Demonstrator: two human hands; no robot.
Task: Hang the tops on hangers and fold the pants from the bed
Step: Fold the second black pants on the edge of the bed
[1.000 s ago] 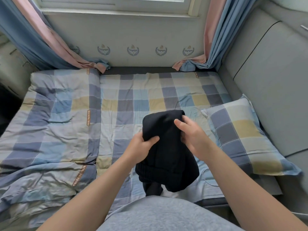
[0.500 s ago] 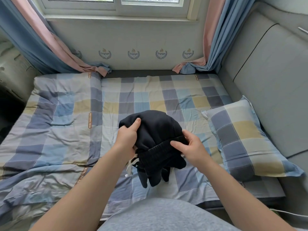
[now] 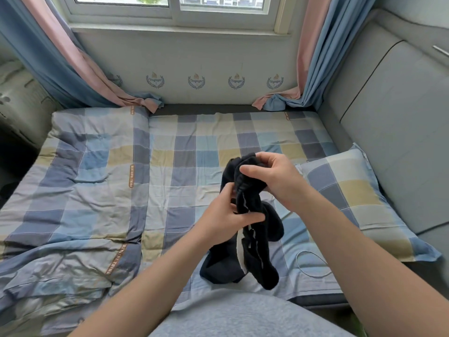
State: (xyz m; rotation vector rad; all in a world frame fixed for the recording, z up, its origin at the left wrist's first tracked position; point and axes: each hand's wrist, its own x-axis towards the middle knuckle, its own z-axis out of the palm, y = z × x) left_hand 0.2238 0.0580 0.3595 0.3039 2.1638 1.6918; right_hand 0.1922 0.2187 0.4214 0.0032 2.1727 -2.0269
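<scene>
We see the black garment (image 3: 255,239) bunched and held up over the near middle of the bed (image 3: 194,147), its lower folds hanging toward the checked sheet; whether they touch it we cannot tell. A thin white strip runs down its front. The right hand (image 3: 274,181) grips the top of the bundle, thumb pressed on a ribbed band and fingers curled over the upper edge. The left hand (image 3: 226,215) pinches the cloth just below, thumb across the front. To the right lies a checked pillow (image 3: 352,198) against a grey padded wall (image 3: 388,117), with a thin white cable (image 3: 313,263) looped on the sheet nearby. A rumpled checked quilt (image 3: 73,190) covers the bed's left side. Blue-and-pink curtains (image 3: 73,76) frame the window (image 3: 175,8).
</scene>
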